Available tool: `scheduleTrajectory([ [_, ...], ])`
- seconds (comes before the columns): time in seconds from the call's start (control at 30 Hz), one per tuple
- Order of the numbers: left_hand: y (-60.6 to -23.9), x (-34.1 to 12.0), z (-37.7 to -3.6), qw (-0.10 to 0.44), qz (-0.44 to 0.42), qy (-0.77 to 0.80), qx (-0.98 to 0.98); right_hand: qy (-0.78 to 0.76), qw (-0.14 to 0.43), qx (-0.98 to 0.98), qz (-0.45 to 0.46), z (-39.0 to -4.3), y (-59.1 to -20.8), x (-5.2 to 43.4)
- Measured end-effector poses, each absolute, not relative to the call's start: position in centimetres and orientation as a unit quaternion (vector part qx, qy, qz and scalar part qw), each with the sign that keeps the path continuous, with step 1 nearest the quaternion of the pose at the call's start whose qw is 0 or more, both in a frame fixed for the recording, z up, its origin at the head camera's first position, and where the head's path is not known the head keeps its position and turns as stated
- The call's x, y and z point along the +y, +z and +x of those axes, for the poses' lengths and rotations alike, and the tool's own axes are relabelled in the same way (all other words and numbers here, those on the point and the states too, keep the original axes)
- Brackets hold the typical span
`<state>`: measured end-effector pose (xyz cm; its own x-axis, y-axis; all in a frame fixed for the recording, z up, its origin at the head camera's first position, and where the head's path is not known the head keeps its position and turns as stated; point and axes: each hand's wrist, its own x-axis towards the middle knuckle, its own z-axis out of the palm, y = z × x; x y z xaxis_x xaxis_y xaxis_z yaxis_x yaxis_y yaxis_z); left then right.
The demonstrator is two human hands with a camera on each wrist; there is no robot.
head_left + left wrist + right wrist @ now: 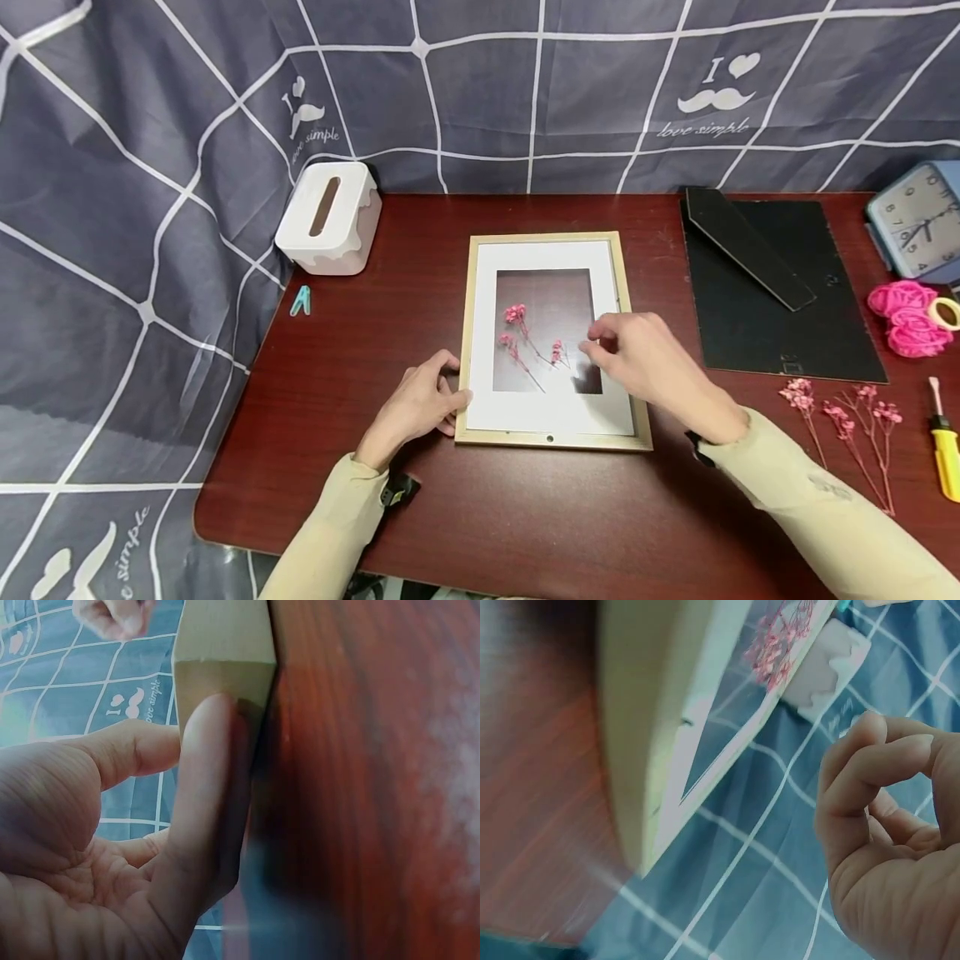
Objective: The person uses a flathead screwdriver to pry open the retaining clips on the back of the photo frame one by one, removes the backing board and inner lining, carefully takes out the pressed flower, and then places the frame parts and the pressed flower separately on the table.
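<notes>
Draped behind the dark red table point(525, 517) hangs a grey-blue cloth point(150, 125) crossed with white lines and printed with moustache marks. At the table's middle lies a picture frame point(480, 333) with a pale wooden rim and a white mat, and inside its window rest small pink dried flower sprigs point(517, 333). The left hand point(416, 408) sits at the frame's 7 o'clock corner, thumb and fingers laid straight against the wooden edge, touching it rather than wrapped round it; the left wrist view shows a finger point(206, 787) flat against the rim. The right hand point(637, 358) hovers over the frame's 3 o'clock side, beside the sprigs, fingers curled with the tips drawn close together; whether anything is pinched between them I cannot tell. At 10 o'clock from the frame stands a white tissue box point(326, 218), with a teal clip point(301, 302) below it. At 2 o'clock lies the black backing board point(780, 292). Further right are a blue clock point(918, 221), pink fabric roses point(907, 317), loose pink sprigs point(847, 425) and a yellow-handled tool point(947, 454).
</notes>
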<state>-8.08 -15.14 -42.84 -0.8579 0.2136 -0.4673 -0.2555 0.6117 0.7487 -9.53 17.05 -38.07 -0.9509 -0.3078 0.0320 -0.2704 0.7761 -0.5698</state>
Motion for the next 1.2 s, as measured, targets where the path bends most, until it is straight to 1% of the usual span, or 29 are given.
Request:
scheduleTrajectory([
  [0.23,-42.7,-15.2,-8.1,0.268,-0.013,0.441,0.857,-0.288,0.101,0.933,-0.190,-12.9,-39.0,13.7],
  [0.33,-42.7,-15.2,-8.1,0.268,-0.012,0.443,0.856,-0.282,0.137,0.928,-0.199,-14.0,-39.7,12.6],
  [0.47,-42.7,-15.2,-8.1,0.267,-0.011,0.443,0.856,-0.274,0.170,0.924,-0.204,-15.1,-40.5,11.6],
  [0.67,-42.7,-15.3,-8.1,0.266,-0.010,0.443,0.856,-0.262,0.203,0.923,-0.196,-15.6,-40.8,10.5],
  [0.9,-42.8,-15.3,-8.1,0.265,-0.007,0.445,0.855,-0.252,0.227,0.925,-0.174,-15.8,-40.6,10.0],
  [0.93,-42.8,-15.3,-8.1,0.266,-0.008,0.445,0.855,-0.254,0.233,0.923,-0.169,-16.1,-41.4,10.1],
  [1.0,-42.8,-15.3,-8.1,0.266,-0.008,0.446,0.855,-0.256,0.241,0.922,-0.165,-16.2,-41.5,10.1],
  [1.13,-42.7,-15.2,-8.1,0.265,-0.009,0.443,0.856,-0.262,0.249,0.919,-0.155,-16.4,-41.7,10.1],
  [1.2,-42.7,-15.2,-8.0,0.265,-0.009,0.443,0.857,-0.262,0.249,0.920,-0.152,-16.0,-40.9,9.9],
])
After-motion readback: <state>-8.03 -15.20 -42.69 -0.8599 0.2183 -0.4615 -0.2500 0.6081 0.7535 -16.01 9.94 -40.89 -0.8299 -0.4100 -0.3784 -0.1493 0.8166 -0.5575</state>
